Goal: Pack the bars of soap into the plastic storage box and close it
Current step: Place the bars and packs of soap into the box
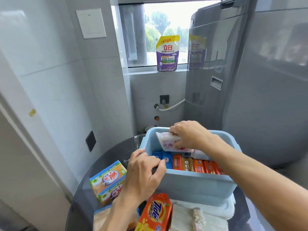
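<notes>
A light blue plastic storage box (196, 182) stands open on a round dark glass table (106, 157). Inside it, blue and orange soap bars (188, 164) stand packed in a row. My right hand (188, 135) holds a white and pink wrapped soap bar (166, 140) tilted over the box's far side. My left hand (145, 170) grips the box's near left rim. On the table lie a green and orange soap pack (108, 180) to the left and an orange Tide soap bar (155, 212) in front. No lid is in view.
White cloths (200, 215) lie in front of the box. A purple detergent pouch (167, 54) stands on the window sill. A grey washing machine (250, 80) fills the right side. Tiled walls close in on the left and behind.
</notes>
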Demonstrator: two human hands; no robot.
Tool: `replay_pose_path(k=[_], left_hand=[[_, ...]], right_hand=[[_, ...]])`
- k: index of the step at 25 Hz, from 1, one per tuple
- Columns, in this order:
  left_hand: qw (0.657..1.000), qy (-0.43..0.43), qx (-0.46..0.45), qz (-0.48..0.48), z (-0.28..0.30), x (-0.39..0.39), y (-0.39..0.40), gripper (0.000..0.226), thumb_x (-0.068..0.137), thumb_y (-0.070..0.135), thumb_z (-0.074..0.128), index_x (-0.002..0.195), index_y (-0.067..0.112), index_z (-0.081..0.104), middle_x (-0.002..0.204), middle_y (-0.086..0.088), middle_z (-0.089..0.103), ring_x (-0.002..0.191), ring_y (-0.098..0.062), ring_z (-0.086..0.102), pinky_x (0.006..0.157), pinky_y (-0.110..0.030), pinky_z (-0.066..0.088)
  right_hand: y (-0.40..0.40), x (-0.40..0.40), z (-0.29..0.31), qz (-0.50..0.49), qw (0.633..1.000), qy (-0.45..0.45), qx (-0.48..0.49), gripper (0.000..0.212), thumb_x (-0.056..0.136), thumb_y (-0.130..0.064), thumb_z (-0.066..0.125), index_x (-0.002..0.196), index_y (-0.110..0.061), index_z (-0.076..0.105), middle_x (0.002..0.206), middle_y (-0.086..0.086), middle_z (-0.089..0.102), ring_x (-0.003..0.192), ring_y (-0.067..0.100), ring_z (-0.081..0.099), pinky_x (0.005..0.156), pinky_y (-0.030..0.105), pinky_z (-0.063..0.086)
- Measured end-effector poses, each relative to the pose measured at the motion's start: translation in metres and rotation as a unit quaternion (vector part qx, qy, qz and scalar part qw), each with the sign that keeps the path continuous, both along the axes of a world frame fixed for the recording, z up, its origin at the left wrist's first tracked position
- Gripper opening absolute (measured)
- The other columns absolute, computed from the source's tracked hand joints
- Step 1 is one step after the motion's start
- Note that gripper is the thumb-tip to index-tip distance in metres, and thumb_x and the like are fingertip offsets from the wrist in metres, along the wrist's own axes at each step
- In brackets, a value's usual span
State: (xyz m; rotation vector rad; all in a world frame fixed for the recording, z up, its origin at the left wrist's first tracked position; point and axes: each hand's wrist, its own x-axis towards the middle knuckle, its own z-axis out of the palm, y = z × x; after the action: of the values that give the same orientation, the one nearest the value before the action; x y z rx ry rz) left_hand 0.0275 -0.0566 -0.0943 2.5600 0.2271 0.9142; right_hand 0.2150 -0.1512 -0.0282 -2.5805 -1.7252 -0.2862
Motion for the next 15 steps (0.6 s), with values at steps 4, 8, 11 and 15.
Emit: replay_pose_path(k=[4, 8, 11, 15], left_hand=[[1.0, -0.011, 0.017, 0.008, -0.007, 0.002, 0.004, 0.043, 0.095, 0.037, 0.043, 0.054, 0.029, 0.036, 0.049, 0.018, 0.04, 0.06, -0.007, 0.05, 0.102, -0.031, 0.037], [1.0, -0.014, 0.017, 0.01, -0.011, 0.004, 0.005, 0.044, 0.096, 0.038, 0.042, 0.054, 0.025, 0.042, 0.051, 0.015, 0.046, 0.06, -0.008, 0.051, 0.104, -0.031, 0.036], [1.0, -0.005, 0.015, 0.005, -0.011, 0.001, 0.001, 0.044, 0.097, 0.039, 0.04, 0.056, 0.026, 0.046, 0.054, 0.014, 0.05, 0.062, -0.007, 0.053, 0.105, -0.032, 0.037], [1.0, 0.004, 0.014, 0.001, -0.014, 0.0, 0.003, 0.044, 0.099, 0.041, 0.038, 0.059, 0.026, 0.05, 0.058, 0.012, 0.054, 0.065, -0.008, 0.055, 0.107, -0.034, 0.037]], right_hand=[[0.002, 0.009, -0.027, 0.022, 0.992, -0.121, 0.03, 0.047, 0.076, -0.054, 0.071, 0.112, -0.026, 0.058, 0.105, -0.003, 0.059, 0.087, 0.018, 0.052, 0.069, 0.03, 0.039], [-0.01, 0.017, -0.022, -0.027, 0.998, 0.043, 0.03, 0.032, 0.078, -0.039, 0.074, 0.108, -0.031, 0.065, 0.102, -0.008, 0.066, 0.082, 0.014, 0.056, 0.058, 0.023, 0.036], [-0.021, 0.018, -0.031, -0.009, 0.999, 0.01, 0.043, 0.025, 0.081, -0.039, 0.074, 0.102, -0.025, 0.072, 0.1, -0.007, 0.06, 0.084, 0.013, 0.049, 0.066, 0.024, 0.036], [-0.026, 0.019, -0.036, -0.055, 0.994, -0.08, 0.04, 0.027, 0.083, -0.047, 0.07, 0.098, -0.026, 0.076, 0.093, -0.006, 0.051, 0.08, 0.015, 0.044, 0.071, 0.029, 0.038]])
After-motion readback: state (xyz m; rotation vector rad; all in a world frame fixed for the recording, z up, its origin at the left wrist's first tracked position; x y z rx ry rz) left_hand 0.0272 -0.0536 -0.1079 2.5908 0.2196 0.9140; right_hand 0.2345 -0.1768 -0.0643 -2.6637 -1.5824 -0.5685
